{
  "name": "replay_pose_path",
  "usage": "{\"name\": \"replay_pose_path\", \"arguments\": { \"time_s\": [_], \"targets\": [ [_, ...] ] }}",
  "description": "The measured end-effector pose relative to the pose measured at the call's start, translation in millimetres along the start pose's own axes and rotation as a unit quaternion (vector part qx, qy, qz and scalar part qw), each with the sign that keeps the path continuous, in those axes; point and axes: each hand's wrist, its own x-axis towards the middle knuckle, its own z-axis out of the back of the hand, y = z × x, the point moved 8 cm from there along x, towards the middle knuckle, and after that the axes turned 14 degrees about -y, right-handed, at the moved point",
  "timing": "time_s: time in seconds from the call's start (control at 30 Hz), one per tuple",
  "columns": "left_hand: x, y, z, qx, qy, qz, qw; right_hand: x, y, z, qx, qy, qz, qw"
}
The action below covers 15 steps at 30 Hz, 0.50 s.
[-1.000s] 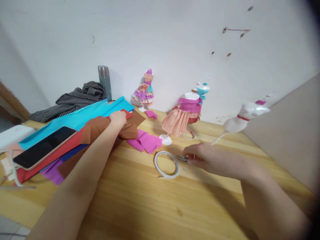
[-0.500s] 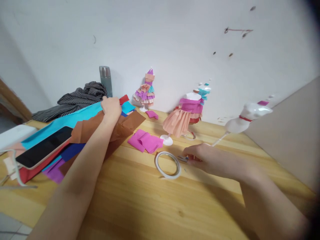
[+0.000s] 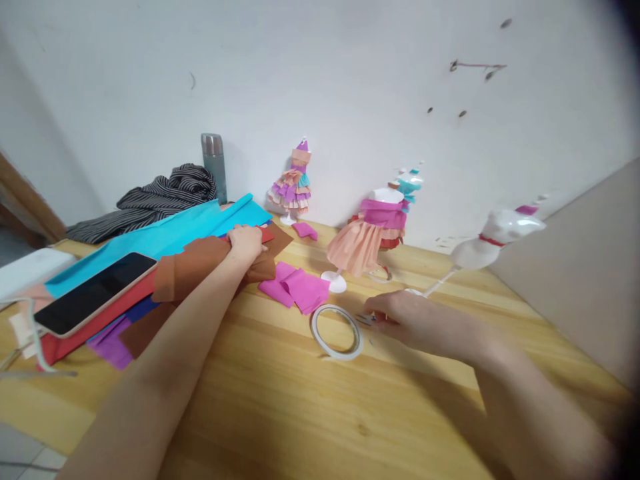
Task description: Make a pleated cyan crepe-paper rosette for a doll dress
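Observation:
My left hand [image 3: 246, 243] is closed on a piece of red crepe paper [image 3: 268, 234], above a folded brown sheet [image 3: 193, 270]; its fingertips are partly hidden. Under and behind it spread turquoise sheets [image 3: 150, 233] and other coloured paper. My right hand [image 3: 403, 317] pinches a small metal tool [image 3: 367, 319] with two thin tips, its rear part hidden by the fingers. Just left of those tips lies a roll of white tape [image 3: 316, 328]. Magenta paper pieces [image 3: 306, 289] lie between the hands. A small dress form [image 3: 385, 195] wears a magenta top and peach skirt.
A phone [image 3: 95, 293] rests on the paper stack. Behind stand a flask [image 3: 214, 170], striped cloth [image 3: 170, 193] and a form in a ruffled dress [image 3: 291, 187]. A bare white form [image 3: 475, 252] leans at the right, near the wall.
My left hand has moved right and down with the red paper, leaving more of the turquoise sheets uncovered. The right hand has barely moved.

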Motion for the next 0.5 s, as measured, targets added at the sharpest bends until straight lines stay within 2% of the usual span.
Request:
{"name": "replay_pose_path", "arguments": {
  "time_s": [0.33, 0.5],
  "targets": [
    [18, 20, 4.3, -0.034, 0.003, 0.016, 0.999, 2, -6, -4, -0.002, -0.012, -0.004, 1.0],
    [20, 21, 5.3, -0.056, 0.041, 0.002, 0.998, 2, -5, -3, -0.022, -0.003, -0.008, 1.0]
  ]
}}
